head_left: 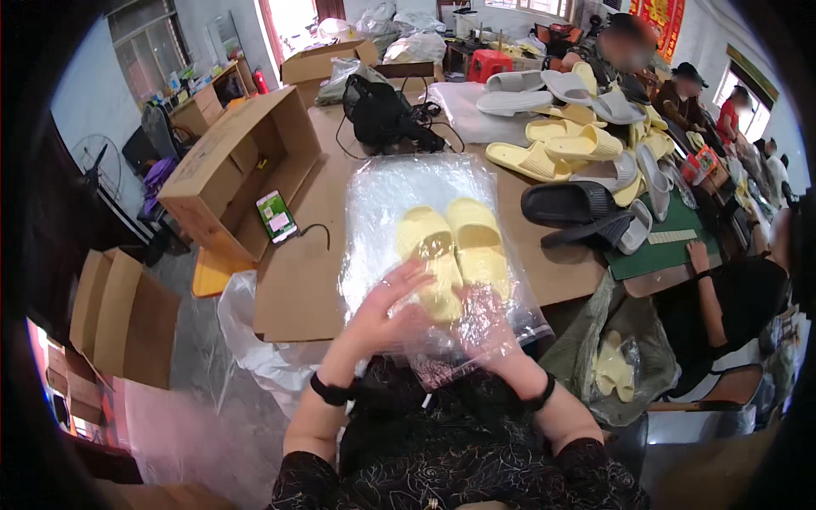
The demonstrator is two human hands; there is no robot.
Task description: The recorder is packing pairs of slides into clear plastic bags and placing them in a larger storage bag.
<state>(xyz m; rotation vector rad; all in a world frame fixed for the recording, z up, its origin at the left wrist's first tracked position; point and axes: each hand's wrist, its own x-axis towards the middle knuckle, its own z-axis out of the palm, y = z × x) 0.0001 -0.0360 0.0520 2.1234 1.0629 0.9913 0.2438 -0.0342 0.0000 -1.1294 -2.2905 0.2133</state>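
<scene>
A pair of pale yellow slippers lies side by side, toes away from me, under clear plastic: the left slipper [427, 231] and the right slipper [476, 228]. The clear plastic bag [371, 212] around them rests on a stack of similar bags. My left hand [391, 308] has its fingers stretched out over the left slipper's heel end. At the heel of the right slipper, my right hand [488, 330] is covered by crinkled, shiny plastic. Glare hides how its fingers are set.
Loose yellow, grey and black slippers [565, 204] are heaped at right. An open cardboard box [217, 161] and a phone [276, 215] are at left; a black bag [378, 110] sits behind. A sack [586, 340] holds bagged slippers. A co-worker's hand [699, 255] rests on a green mat.
</scene>
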